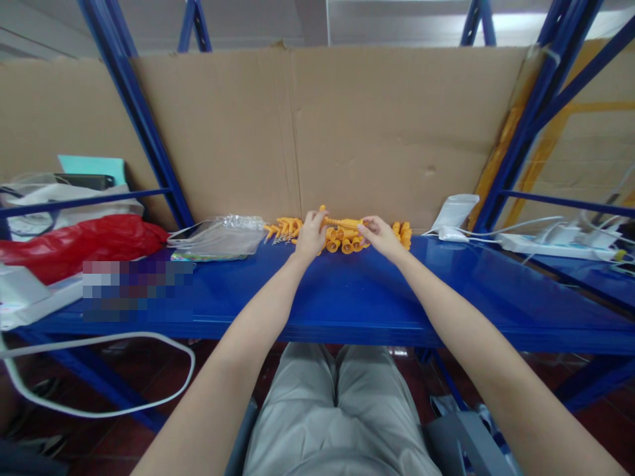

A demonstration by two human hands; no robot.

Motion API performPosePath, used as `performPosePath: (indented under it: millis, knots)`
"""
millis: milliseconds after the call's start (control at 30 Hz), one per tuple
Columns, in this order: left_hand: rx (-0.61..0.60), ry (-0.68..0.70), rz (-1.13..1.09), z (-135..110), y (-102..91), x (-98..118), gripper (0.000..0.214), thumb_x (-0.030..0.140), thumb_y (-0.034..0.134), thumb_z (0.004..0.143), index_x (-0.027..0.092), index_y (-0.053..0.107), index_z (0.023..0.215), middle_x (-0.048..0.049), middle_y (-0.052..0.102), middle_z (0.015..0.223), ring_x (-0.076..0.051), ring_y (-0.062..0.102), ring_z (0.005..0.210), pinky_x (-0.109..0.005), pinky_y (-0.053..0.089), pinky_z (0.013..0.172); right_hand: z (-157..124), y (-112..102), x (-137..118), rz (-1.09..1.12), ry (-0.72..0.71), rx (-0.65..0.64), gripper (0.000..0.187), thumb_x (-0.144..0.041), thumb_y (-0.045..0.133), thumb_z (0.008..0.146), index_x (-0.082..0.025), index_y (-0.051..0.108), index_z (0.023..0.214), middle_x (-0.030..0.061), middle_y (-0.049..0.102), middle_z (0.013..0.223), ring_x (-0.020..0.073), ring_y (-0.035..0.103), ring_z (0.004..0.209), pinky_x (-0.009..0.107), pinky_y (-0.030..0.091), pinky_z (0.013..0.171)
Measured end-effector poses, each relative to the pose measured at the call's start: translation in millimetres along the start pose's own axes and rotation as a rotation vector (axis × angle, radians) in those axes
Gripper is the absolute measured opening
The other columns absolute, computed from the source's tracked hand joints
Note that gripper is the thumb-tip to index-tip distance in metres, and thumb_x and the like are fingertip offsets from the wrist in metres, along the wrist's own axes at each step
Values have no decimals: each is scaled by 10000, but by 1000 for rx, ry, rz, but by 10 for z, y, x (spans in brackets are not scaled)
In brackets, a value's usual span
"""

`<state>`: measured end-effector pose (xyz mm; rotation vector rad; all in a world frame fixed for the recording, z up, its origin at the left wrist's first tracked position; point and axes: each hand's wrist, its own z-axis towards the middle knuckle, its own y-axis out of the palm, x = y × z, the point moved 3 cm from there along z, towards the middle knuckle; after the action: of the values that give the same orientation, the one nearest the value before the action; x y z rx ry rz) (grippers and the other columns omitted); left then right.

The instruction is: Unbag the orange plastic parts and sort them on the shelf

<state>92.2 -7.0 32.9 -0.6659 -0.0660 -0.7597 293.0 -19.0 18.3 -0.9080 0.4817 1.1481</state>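
Both my arms reach forward over a blue metal shelf (pixel 347 297) to a pile of small orange plastic parts (pixel 342 239) lying against the cardboard back wall. My left hand (pixel 311 235) is closed around one end of a long orange part (pixel 347 223). My right hand (pixel 381 236) pinches its other end with thumb and fingers. The part is held level just above the pile. More orange pieces (pixel 284 229) with metal bits lie left of my left hand, and a few (pixel 404 233) lie right of my right hand.
A clear plastic bag (pixel 218 237) lies left of the pile, a red bag (pixel 74 243) further left. A white pouch (pixel 454 211), white cables and a power strip (pixel 550 246) sit at the right. Blue rack uprights (pixel 143 132) flank the cardboard wall (pixel 317 125).
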Motion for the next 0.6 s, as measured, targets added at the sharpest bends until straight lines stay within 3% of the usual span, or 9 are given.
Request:
performPosePath:
  millis: [233,433,600]
  knots:
    - [24,48,-52,14,28,-46,566,87,473,883,197,422,1437,-122,579,1226,-239,594,1134,-401,488,1008,20,-10,29,46,17,7,420,-596,611,827,-257,480,1037,-4,593,797,167,609,651,404,536,679]
    - [76,88,-121,27,65,-101,574,59,508,839,191,466,1396,-109,592,1158,-248,600,1124,-442,477,1027,32,-4,10,67,-10,17,276,-379,633,839,-270,460,1024,-13,561,841,162,590,717,405,530,766]
    - [69,71,-122,34,95,-126,566,74,528,831,186,476,1383,-115,600,1153,-247,613,1085,-445,498,995,-3,-34,-91,-114,-140,19,268,-231,570,833,-253,454,1074,30,546,970,183,582,879,406,508,855]
